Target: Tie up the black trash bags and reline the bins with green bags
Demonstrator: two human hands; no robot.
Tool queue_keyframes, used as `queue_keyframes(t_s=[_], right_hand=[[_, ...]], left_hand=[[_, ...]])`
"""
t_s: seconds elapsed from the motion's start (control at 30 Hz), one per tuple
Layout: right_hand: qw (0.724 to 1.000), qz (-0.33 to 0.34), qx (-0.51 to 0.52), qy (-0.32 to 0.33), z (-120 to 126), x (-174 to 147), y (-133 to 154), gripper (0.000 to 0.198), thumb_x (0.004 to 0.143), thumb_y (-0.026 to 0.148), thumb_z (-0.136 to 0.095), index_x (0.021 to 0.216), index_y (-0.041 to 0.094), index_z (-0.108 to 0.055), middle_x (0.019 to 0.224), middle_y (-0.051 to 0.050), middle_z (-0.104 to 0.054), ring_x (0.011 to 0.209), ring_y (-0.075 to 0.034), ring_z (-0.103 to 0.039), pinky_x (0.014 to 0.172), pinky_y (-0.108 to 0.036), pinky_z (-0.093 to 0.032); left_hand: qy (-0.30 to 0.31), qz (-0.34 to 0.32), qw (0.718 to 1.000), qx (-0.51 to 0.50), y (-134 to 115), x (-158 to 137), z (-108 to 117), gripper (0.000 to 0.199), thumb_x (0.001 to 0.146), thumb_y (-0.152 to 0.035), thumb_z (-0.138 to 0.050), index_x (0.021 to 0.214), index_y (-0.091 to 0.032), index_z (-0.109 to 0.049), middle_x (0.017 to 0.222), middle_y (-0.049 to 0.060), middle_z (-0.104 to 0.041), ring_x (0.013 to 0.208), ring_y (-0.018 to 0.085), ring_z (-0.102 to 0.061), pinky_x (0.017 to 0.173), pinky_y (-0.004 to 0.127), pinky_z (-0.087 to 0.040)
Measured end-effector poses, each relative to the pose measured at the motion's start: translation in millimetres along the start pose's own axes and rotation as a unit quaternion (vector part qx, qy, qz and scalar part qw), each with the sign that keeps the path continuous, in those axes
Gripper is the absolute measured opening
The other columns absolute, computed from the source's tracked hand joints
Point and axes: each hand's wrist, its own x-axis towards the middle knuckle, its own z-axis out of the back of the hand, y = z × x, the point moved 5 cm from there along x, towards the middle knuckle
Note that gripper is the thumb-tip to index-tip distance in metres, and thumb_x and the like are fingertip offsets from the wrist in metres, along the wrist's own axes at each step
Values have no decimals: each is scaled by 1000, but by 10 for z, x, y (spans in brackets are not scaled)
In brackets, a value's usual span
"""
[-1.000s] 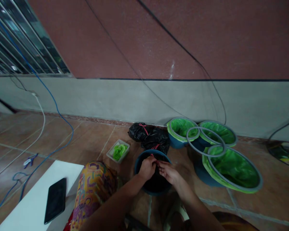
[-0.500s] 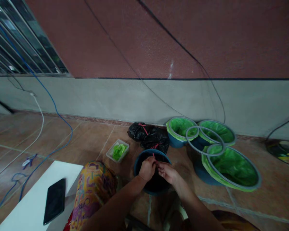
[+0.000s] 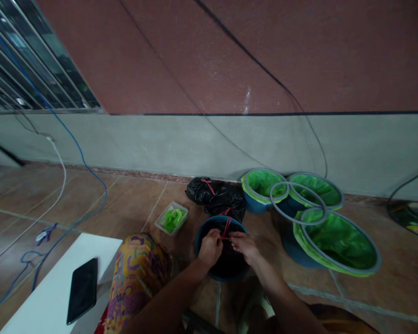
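Both hands work over a blue bin [image 3: 199, 232] with a dark inside. A thin red drawstring [image 3: 227, 226] runs between them, with a loop of it standing up toward the bin's far rim. My left hand [image 3: 211, 247] is closed on one side of the string. On the other side my right hand [image 3: 244, 246] pinches it with the fingertips. Whether a black bag lies in the bin under the hands is too dark to make out. Just behind the bin lie black garbage bags [image 3: 226, 200] with red ties.
Blue bins lined with green bags [image 3: 337, 241] stand at right, a loose grey ring [image 3: 275, 204] across them. A clear tub [image 3: 160, 222] with a crumpled green bag is left of the bin. A phone [image 3: 82, 290] lies on a white surface [image 3: 38, 301]; a blue cable [image 3: 85, 162] crosses the tiles.
The hands have moved slightly apart, and more of the red drawstring shows stretched between them, with a taller loop. The view has shifted a little.
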Motion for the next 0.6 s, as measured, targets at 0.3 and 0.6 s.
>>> queue_keyframes(t_s=[0.3,0.6], right_hand=[[993,51,-59,-86,109,74,-2,10,58,8,-62,64,16,-64,48,4,-57,41,-6,-45,42,-18,-33],[988,66,-83,-110,160,116,-57,6,61,13,-63,67,15,-64,44,5,-52,38,-7,-43,40,-19,-33]], left_hand=[[18,66,997,28,188,-128,30,19,71,0,-48,68,-19,-50,89,5,-63,84,16,-61,80,27,-47],[55,107,987,104,235,-130,-7,16,72,-3,-48,72,-18,-55,83,5,-61,81,16,-60,76,25,-44]])
